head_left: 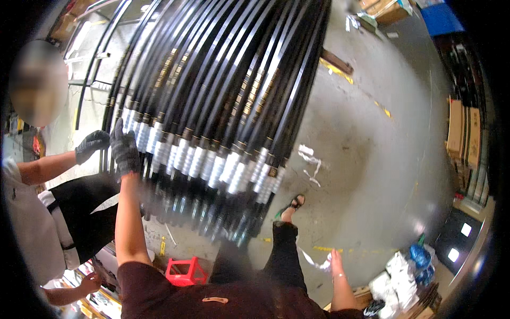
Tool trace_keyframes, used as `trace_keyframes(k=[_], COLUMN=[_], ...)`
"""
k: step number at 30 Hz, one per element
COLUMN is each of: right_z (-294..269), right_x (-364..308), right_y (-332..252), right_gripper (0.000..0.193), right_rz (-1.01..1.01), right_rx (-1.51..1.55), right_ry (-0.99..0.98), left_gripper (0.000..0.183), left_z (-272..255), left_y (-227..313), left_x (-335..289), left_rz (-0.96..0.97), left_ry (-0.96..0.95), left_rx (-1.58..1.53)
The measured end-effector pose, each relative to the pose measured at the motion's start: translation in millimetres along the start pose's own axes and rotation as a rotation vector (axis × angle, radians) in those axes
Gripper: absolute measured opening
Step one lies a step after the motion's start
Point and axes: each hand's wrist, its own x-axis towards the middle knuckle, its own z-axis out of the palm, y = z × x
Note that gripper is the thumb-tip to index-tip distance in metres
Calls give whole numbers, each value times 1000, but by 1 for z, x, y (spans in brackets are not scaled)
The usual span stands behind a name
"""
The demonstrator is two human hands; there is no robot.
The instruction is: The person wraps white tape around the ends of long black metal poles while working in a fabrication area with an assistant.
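While our left hand (125, 154), in a dark grey knit glove, rests at the left side of a packed row of long, glossy black rods (212, 106) with gold bands, our bare right hand (336, 264) is well apart from them at the lower right, its fingers narrowed on a thin, trailing white strip (321, 263). We see the left fingers stretched upward beside the white ribbed sleeves (196, 162) near the rods' lower ends, but blur means we cannot tell whether they grip. The rods fill the upper middle of our view, in front of us. Just left of our glove is a co-worker's dark-gloved hand (91, 147). Below the rods stands 1 red plastic stool (180, 270); a crumpled white strip (307, 151) lies on the grey floor (366, 181) to their right.
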Motion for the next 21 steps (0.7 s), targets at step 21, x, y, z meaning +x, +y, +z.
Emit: trace_keyframes(k=[21], right_z=[90], right_x=[156], right_y=[-13], right_gripper=[20], right_rz=[210], right_rx=[603], right_ry=[-356], left_gripper=[55], left_z=[353], left_y=[371], left_x=[-504], left_rz=[218], left_ry=[-1087], left_rx=[71])
